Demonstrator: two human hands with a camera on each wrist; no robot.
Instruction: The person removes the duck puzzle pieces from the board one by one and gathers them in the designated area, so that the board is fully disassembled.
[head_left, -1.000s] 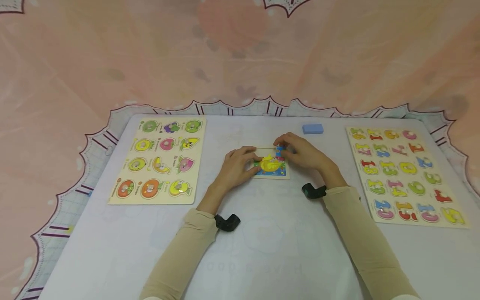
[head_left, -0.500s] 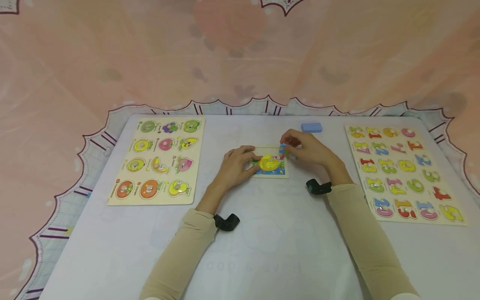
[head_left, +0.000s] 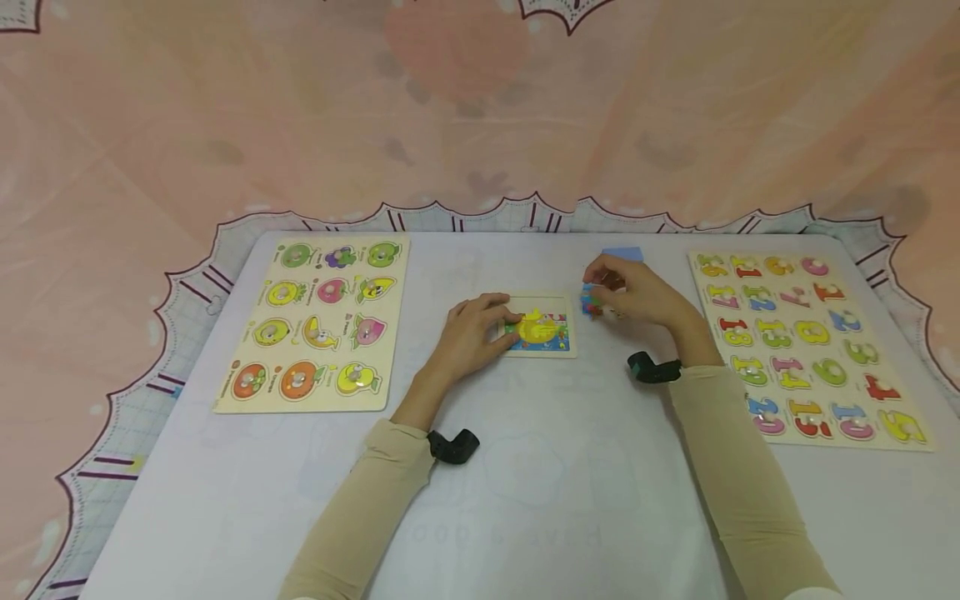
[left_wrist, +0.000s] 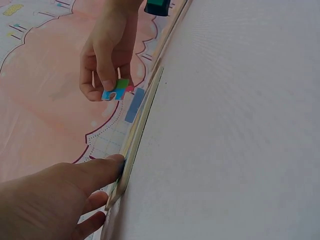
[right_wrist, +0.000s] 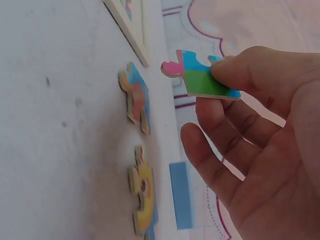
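Note:
A small jigsaw board (head_left: 551,302) with a yellow duck picture lies at the table's middle, its upper strip bare wood. My left hand (head_left: 474,333) holds it at the left side, thumb and bent fingers on it; in the left wrist view the thumb touches the board's edge. Just right of the board, my right hand (head_left: 633,292) pinches a blue, green and pink jigsaw piece (right_wrist: 197,82) between thumb and index finger, raised off the table. Beneath that hand lie a blue and reddish piece (right_wrist: 137,97) and a yellow piece with an eye (right_wrist: 145,192).
A fruit puzzle board (head_left: 345,333) lies at the left and a number puzzle board (head_left: 708,287) at the right. Behind my right hand is a blue block (head_left: 624,252), partly covered. A scalloped cloth edge (head_left: 457,222) runs along the white table's (head_left: 525,508) far side.
My right hand has lifted the jigsaw piece from the board's upper right corner and carried it to the right, baring the wood there. The left hand stays in place.

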